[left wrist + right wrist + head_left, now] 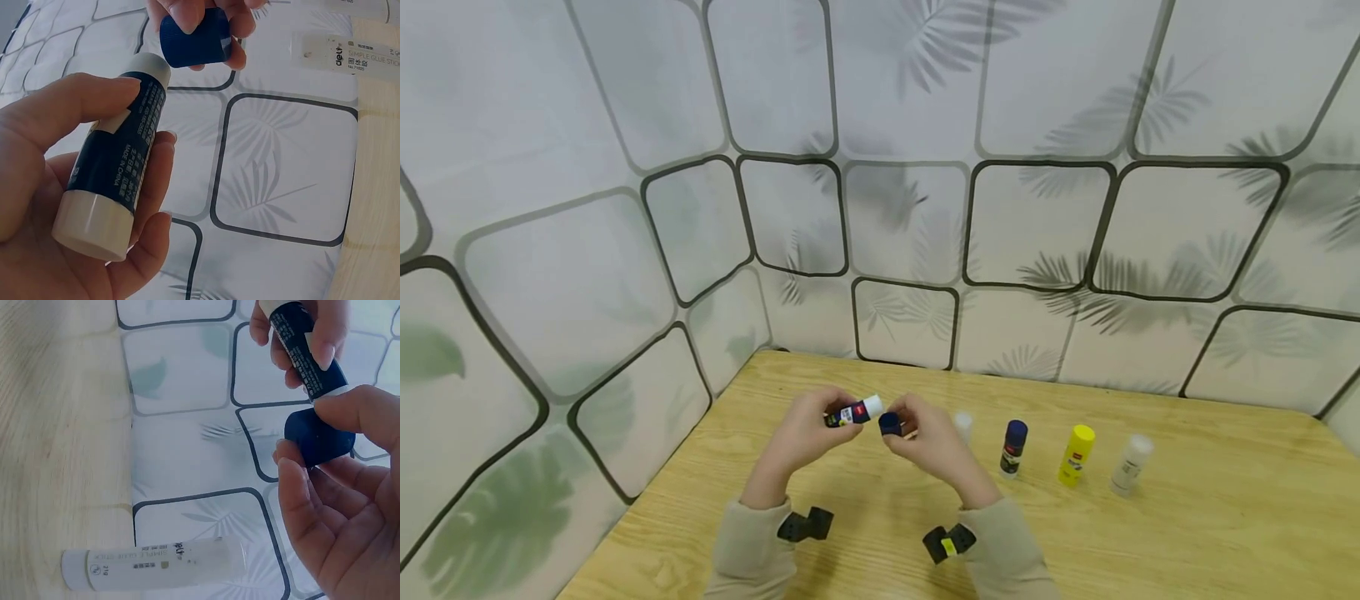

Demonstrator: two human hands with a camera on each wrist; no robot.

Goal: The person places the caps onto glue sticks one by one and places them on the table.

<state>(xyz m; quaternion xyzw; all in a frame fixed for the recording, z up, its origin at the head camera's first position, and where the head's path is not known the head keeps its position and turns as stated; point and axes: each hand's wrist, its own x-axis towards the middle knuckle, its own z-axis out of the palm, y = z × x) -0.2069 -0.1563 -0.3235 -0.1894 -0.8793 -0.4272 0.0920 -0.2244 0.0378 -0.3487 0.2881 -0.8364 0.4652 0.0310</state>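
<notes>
My left hand (811, 429) grips a dark blue glue stick (119, 150) by its body, fingers wrapped round the label. Its white upper end (873, 406) is bare and tilts toward the right hand. Between thumb and fingers, my right hand (932, 437) pinches a dark blue cap (317, 437), apart from the stick in the head view. The cap's hollow mouth faces the stick's white end. Just beyond the right hand, a white translucent glue stick (156, 565) stands upright, partly hidden by that hand in the head view.
Right of my hands, a dark blue glue stick (1013, 448), a yellow one (1077, 455) and a white one (1131, 465) stand in a row on the wooden table (1225, 533). A patterned cloth wall (910, 225) rises along the back and left edges.
</notes>
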